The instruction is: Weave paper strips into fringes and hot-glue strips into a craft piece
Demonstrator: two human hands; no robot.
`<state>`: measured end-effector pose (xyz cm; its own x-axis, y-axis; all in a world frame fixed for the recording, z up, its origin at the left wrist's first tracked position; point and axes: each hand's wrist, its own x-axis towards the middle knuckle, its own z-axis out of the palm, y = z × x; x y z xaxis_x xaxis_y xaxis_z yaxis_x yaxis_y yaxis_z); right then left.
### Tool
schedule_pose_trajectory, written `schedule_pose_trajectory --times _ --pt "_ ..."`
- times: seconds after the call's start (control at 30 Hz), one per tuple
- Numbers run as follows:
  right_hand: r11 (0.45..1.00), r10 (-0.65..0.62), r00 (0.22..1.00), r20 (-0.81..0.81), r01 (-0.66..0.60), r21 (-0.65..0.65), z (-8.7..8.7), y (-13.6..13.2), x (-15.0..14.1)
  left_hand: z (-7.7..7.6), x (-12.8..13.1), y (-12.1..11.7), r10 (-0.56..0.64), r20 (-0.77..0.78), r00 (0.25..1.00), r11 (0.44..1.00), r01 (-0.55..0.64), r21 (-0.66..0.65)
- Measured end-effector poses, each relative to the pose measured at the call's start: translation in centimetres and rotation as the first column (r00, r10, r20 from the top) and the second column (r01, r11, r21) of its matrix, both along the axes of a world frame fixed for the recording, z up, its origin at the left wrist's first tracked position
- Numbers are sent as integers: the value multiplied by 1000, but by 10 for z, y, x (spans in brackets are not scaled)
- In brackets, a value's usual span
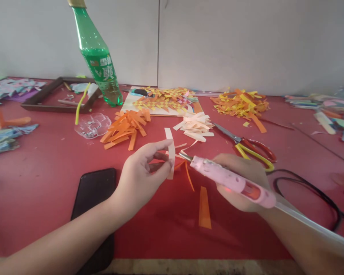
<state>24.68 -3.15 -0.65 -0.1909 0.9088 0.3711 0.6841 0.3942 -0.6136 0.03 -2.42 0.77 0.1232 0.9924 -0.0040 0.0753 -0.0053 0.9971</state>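
Between the fingertips and thumb of my left hand [145, 170] stands a pale paper strip [169, 143], held nearly upright. My right hand [243, 179] is wrapped round a pink hot glue gun [220, 176], its metal nozzle pointing left, close to the strip but apart from it. A clear glue stick [312, 221] runs out of the back of the gun. Below the hands an orange paper strip [204, 208] lies on the red table [149, 233]. Thin paper offcuts [189, 176] are just behind it. The fingers round the gun's underside are mostly hidden.
Behind are piles of orange strips [126, 128], pale strips [196, 125] and yellow-orange pieces [239, 105]. Scissors [246, 147] and a black cable [312, 187] lie right. Left are a phone [96, 194], a clear dish [93, 126], a green bottle [100, 65] and a dark frame [48, 109].
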Motion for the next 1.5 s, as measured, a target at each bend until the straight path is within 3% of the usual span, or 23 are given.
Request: schedule_pose_trajectory --times 0.1,0.17,0.3,0.5,0.73,0.93,1.33,1.5 --pt "965 190 973 134 -210 156 4 0 0 1 0 -1 -14 -62 998 998 17 54" --pt "932 220 953 211 -269 244 5 -1 -2 1 1 -3 -17 -119 993 992 31 120" --pt "918 164 942 295 -255 304 5 0 -7 -2 1 -4 -11 -199 980 958 67 279" --pt "890 134 935 329 -260 374 1 2 -5 -6 4 -2 6 -198 980 880 89 467" --pt "892 139 936 324 -261 368 0 1 -3 -4 4 -3 15 -222 975 861 100 499" --pt "910 173 935 310 -272 314 5 0 -8 -5 0 -5 67 -231 971 890 46 453" --pt "906 63 950 307 -183 382 1 0 -6 -6 0 -2 40 -179 983 928 30 372" --pt "894 97 949 300 -216 393 2 -1 -6 -4 1 -1 56 -144 988 943 -5 333"
